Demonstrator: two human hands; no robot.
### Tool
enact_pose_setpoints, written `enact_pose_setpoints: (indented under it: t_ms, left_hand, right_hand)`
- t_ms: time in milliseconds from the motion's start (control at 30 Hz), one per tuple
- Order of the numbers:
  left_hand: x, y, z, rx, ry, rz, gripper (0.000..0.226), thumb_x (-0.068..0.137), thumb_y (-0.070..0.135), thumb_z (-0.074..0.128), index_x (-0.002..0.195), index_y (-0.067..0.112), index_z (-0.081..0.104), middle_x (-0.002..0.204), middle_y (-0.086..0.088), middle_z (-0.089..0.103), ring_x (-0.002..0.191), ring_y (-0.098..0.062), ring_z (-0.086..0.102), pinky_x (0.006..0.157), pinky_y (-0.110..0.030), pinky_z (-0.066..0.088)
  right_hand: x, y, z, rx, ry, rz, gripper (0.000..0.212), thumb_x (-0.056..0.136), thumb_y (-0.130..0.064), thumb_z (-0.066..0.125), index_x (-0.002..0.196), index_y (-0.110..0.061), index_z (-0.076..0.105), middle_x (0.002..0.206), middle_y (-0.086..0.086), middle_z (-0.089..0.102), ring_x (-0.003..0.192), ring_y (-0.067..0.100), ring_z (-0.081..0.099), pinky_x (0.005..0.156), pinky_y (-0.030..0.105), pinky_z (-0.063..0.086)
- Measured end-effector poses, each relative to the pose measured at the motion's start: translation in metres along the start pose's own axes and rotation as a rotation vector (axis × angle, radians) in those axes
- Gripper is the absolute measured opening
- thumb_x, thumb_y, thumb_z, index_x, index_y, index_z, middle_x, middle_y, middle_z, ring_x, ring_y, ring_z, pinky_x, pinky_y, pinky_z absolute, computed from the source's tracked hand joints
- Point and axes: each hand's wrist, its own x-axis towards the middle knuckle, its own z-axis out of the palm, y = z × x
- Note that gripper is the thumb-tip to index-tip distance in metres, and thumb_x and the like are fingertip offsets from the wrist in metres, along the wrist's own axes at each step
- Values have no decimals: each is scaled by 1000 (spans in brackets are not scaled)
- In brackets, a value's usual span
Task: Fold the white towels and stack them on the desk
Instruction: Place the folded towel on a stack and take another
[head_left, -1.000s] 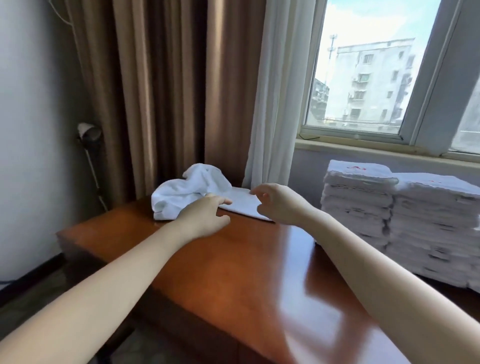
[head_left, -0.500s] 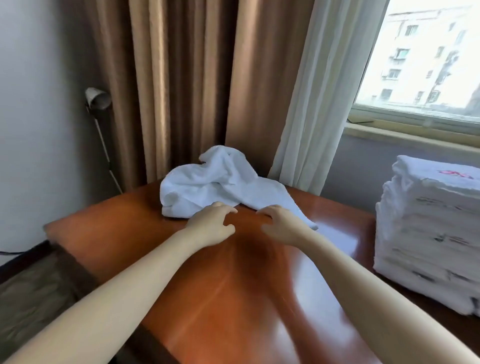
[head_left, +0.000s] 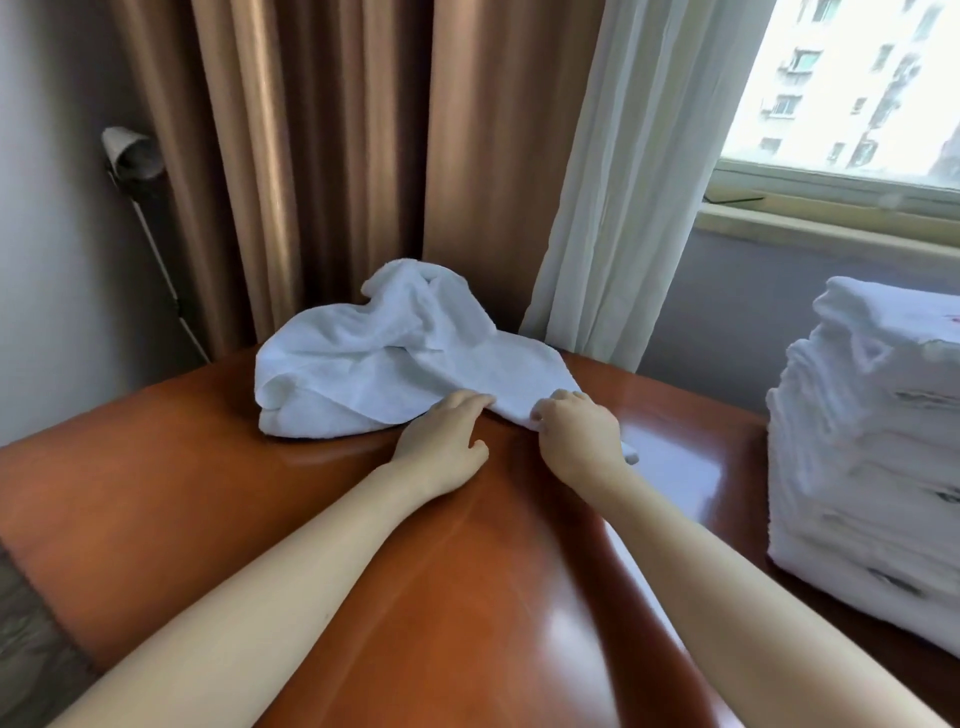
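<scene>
Since the earlier frame our hands have slid forward onto the crumpled white terry towel (head_left: 384, 364) at the far side of the glossy reddish-brown wooden desk (head_left: 156, 493). Our left hand (head_left: 441, 447) lays loosely straightened fingers on its near edge. Our right hand (head_left: 576, 436) curls round that edge, gripping it. At far right stands a tall stack of folded white towels (head_left: 872, 467).
</scene>
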Motion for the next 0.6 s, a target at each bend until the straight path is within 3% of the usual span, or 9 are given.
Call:
enact_pose_setpoints:
  t_ms: [67,167,267,333,400,500,600]
  left_hand:
    - [0,5,-1,-3,-15,-4,63,93,18,52,151,28,32,159,8,25,142,-16,33,108,-35,39]
    - [-2,17,-6,24,16,2,61,94,14,49,151,28,33,158,8,29,142,-16,31,108,-36,37]
    - [-6,31,-19,101,168,-2,52,96,12,46,145,27,41,148,5,43,130,-21,46,91,-36,44]
    - [-8,41,-32,23,220,-36,43,97,13,42,136,27,49,139,3,49,114,-27,56,77,-36,45]
    - [-11,51,-47,-56,229,-82,31,97,16,38,120,23,56,128,-1,54,104,-30,57,76,-38,46]
    - [-20,67,-66,-147,276,-112,20,100,19,36,94,14,55,106,-6,63,93,-30,58,75,-40,48]
    - [-32,88,-85,-284,380,-48,24,100,16,37,93,15,59,93,2,64,88,-24,60,71,-36,47]
  right_hand:
    - [-7,1,-3,20,6,-19,32,90,-7,47,114,-18,65,113,1,61,109,24,54,73,31,39]
    - [-22,0,-17,276,36,36,30,94,-9,44,117,-16,61,117,4,59,109,26,56,77,32,44]
    - [-34,-2,-49,509,137,52,24,96,-10,42,113,-12,58,118,5,56,105,26,57,81,35,46]
    - [-41,-4,-74,630,217,54,24,97,-9,40,113,-10,58,115,3,55,102,22,54,77,29,38]
    - [-50,-4,-99,711,296,64,25,96,-6,38,111,-8,57,109,0,52,93,15,48,71,22,30]
    - [-69,-1,-127,794,373,77,22,94,-4,36,103,-11,55,107,1,54,89,12,46,75,24,32]
    - [-88,6,-147,843,390,96,21,93,-4,36,96,-19,52,108,3,57,88,13,48,76,26,34]
